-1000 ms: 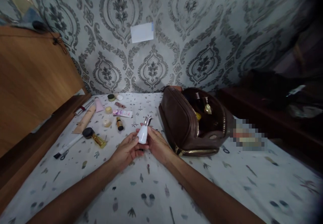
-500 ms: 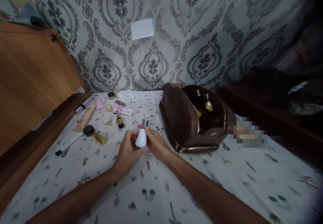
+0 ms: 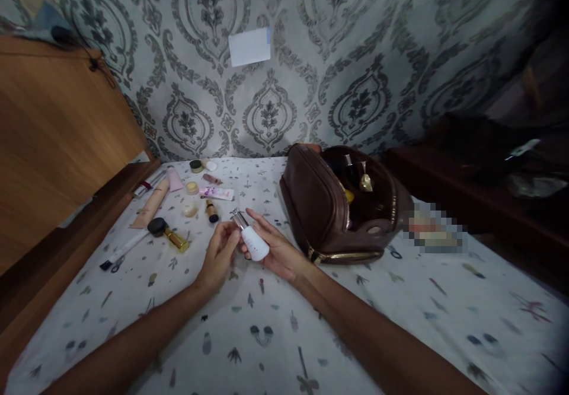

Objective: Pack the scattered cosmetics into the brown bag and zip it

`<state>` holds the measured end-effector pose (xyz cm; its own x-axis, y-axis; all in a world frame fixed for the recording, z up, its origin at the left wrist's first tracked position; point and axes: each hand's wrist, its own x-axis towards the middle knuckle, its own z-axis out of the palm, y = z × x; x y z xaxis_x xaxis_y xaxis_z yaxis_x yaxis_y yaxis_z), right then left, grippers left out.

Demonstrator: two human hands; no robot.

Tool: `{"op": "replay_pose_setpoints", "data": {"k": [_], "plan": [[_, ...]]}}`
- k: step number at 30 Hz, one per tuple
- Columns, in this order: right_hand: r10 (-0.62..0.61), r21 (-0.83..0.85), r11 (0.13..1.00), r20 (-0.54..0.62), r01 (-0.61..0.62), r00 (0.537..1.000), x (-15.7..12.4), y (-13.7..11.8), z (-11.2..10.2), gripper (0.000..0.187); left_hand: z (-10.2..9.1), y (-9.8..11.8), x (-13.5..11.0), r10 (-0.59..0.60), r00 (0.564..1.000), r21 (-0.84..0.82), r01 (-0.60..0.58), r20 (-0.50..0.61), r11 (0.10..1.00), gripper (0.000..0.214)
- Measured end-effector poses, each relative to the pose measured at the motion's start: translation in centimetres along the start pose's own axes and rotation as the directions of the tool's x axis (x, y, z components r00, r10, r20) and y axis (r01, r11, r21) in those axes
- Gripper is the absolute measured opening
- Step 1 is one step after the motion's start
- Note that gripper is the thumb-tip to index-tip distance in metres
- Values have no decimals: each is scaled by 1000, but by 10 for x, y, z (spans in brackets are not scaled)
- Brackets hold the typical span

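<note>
Right hand (image 3: 281, 254) grips white bottle (image 3: 255, 244), tilted, cap (image 3: 240, 220) to upper left; left hand (image 3: 219, 252) curls by the cap, can't tell if it's gripping. Bottle is neither set down nor in the bag (image 3: 311, 199). Already out on the printed sheet (image 3: 275, 347), left side: tubes (image 3: 216, 193), jars (image 3: 192, 188), brush (image 3: 128, 250). Brown bag, right, unzipped, a few items (image 3: 365, 182) still inside. Wooden panel (image 3: 62, 104) far left; patterned wallpaper (image 3: 302, 57) behind, white paper (image 3: 249, 47) on it.

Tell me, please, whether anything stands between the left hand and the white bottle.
Nothing visible does: the left hand is up against the silver top of the white bottle, which the right hand holds.
</note>
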<state>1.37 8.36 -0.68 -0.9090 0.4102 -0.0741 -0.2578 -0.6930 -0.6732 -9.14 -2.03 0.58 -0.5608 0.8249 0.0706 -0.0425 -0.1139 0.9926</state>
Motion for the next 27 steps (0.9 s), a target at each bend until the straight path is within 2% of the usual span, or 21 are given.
{"op": "replay_pose_setpoints", "data": {"k": [4, 9, 14, 16, 17, 18, 20, 22, 23, 24, 25, 26, 27], "plan": [[22, -14, 1000, 65, -21, 998, -1, 0, 0, 65, -3, 0, 7, -68, 992, -189, 87, 109, 978, 37], [24, -24, 999, 111, -22, 993, 3, 3, -2, 58, -6, 7, 9, -107, 985, -243, 139, 138, 960, 38], [13, -62, 998, 69, -9, 998, 5, 7, -1, 49, -8, 19, 5, -66, 990, -67, 74, 123, 995, 36], [7, -156, 988, 34, -2, 999, 6, 8, 1, 48, -9, 23, 6, -31, 995, 35, 28, 98, 999, 35], [-13, -256, 967, -5, 12, 1000, 6, 8, 3, 46, -9, 25, 6, -11, 996, 75, 5, 85, 997, 36], [-59, -396, 918, -48, 35, 997, 5, 7, 5, 44, -9, 27, 6, 4, 997, 109, -12, 74, 994, 37], [-188, -659, 748, -100, 77, 977, -1, 1, 10, 39, -9, 31, 6, 17, 998, 155, -26, 58, 987, 42], [-309, -823, 555, -69, 121, 948, -16, -10, 19, 27, -8, 36, 5, 13, 999, 178, -20, 45, 984, 49], [-345, -862, 485, -31, 150, 938, -27, -18, 24, 18, -7, 39, 4, 11, 999, 185, -18, 37, 983, 53], [-397, -923, 333, 51, 195, 916, -39, -27, 29, 18, -7, 43, 3, 13, 999, 196, -20, 35, 980, 56], [-428, -955, 177, 142, 237, 893, -54, -37, 33, 26, -6, 46, 2, 22, 999, 212, -29, 37, 977, 58], [-457, -959, 67, 217, 277, 863, -69, -48, 36, 27, -6, 50, 1, 33, 999, 234, -42, 40, 971, 59], [-516, -949, 6, 268, 316, 814, -83, -59, 38, 26, -6, 53, 0, 45, 998, 259, -54, 43, 964, 60]]}}
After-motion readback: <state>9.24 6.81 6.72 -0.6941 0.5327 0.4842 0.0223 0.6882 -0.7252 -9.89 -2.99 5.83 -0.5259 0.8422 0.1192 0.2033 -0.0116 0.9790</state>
